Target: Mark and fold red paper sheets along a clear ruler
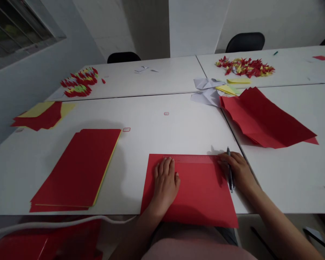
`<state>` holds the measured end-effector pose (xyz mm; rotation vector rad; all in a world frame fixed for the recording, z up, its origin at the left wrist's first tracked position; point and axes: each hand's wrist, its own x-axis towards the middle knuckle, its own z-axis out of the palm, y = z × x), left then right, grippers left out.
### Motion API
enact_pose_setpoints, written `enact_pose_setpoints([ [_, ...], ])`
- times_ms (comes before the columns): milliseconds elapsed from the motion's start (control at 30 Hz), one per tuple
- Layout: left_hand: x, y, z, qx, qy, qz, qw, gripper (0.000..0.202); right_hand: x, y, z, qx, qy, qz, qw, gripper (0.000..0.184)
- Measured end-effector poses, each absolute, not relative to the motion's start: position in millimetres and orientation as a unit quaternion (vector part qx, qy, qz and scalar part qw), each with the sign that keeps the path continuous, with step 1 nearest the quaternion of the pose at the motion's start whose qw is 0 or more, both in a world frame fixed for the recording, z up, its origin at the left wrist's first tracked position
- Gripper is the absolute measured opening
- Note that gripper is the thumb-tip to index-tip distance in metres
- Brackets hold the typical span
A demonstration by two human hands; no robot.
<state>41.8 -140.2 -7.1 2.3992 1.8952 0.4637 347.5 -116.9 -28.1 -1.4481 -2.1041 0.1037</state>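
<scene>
We are pressing our left hand (165,186) flat on a red paper sheet (200,196), fingers spread, and gripping a pen (230,180) in our right hand (239,173) beside a translucent ruler (189,159).

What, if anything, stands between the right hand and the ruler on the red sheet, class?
Nothing visible does: the right hand, gripping a pen, is right at the ruler's right end, over the edge of the red sheet.

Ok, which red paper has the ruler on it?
The single sheet under the left hand and right hand, ruler along its far edge; the yellow-backed stack and fanned sheets carry none.
</scene>
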Motion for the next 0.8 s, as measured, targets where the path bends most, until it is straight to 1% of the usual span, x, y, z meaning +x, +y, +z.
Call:
enact_pose_setpoints([
  [233, 40, -141, -7, 0.789, 0.594, 0.154, 0.035, 0.050, 329, -112, -27, -0.544, -0.784, 0.035, 0.297, 0.024],
  [433, 38, -142, -1, 0.779, 0.604, 0.164, 0.044, 0.050, 331, -114, -23, -0.509, -0.804, 0.087, 0.296, 0.028],
  [633, 27, -166, 6, 0.747, 0.652, 0.123, 0.040, 0.058, 332, -111, -22, -0.500, -0.818, 0.103, 0.266, 0.035],
  [800, 29, -169, -1, 0.777, 0.618, 0.110, 0.052, 0.048, 326, -81, -21, -0.448, -0.862, 0.090, 0.220, 0.043],
])
